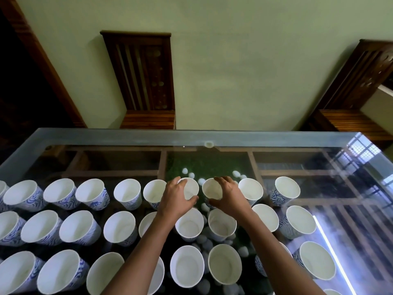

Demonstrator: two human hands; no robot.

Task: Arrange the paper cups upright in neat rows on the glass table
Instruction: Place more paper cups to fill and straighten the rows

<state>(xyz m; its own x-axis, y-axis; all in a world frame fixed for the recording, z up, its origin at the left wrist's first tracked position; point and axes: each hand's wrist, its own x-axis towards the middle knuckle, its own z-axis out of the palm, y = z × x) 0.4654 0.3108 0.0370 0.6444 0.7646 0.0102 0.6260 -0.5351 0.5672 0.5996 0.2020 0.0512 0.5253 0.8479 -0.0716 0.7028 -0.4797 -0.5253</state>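
Nearest you, the paper cups point(188, 266) stand upright in three rows on the glass worktop point(319, 162), packed close with narrow gaps between them. The rows run out of view at the left edge; on the right a strip of bare glass is left beside the last cups. Both your forearms reach over the near rows. Your left hand point(177, 199) curls around the rim of one far-row cup point(190, 188), fingers and thumb on it. Your right hand point(228, 194) grips the neighbouring cup point(211, 191) likewise. Beyond that row the glass lies open up to the far edge, with the wall point(234, 71) behind.
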